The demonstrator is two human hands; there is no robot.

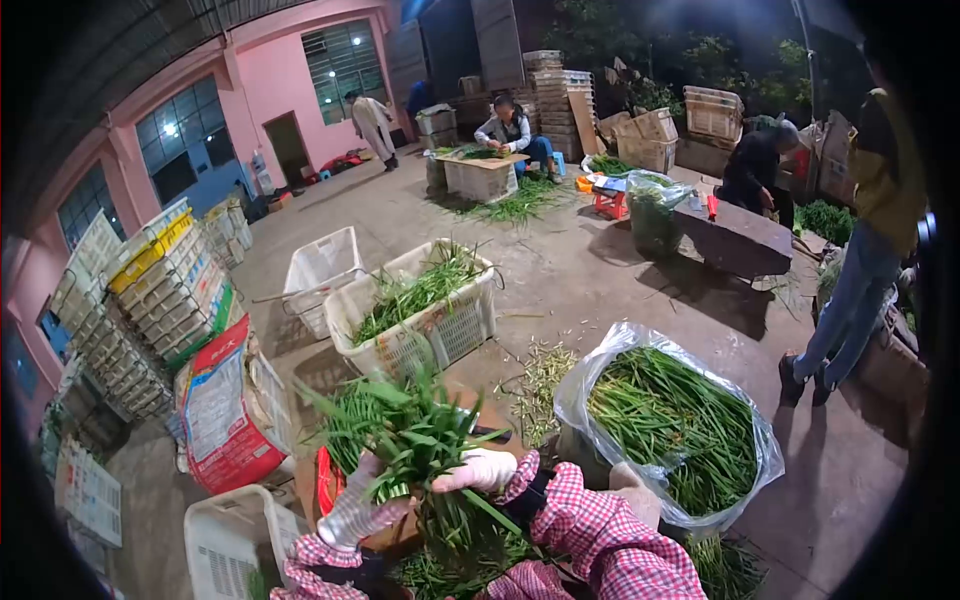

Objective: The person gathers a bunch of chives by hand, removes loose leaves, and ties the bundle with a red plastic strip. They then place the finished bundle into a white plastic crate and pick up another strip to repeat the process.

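While long green leaves [412, 425], likely light and bendy, are being cupped by both white-gloved hands [352, 512] [482, 470], their middle is being held.

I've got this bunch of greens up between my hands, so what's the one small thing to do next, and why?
I'd probably tuck the stray blades into the bunch between your left hand and right hand, since its leaves fan out unevenly and a long blade slants out below the right hand.

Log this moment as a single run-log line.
left hand and right hand: holding leafy bunch | plastic bag: open, greens inside | crate ahead: greens inside
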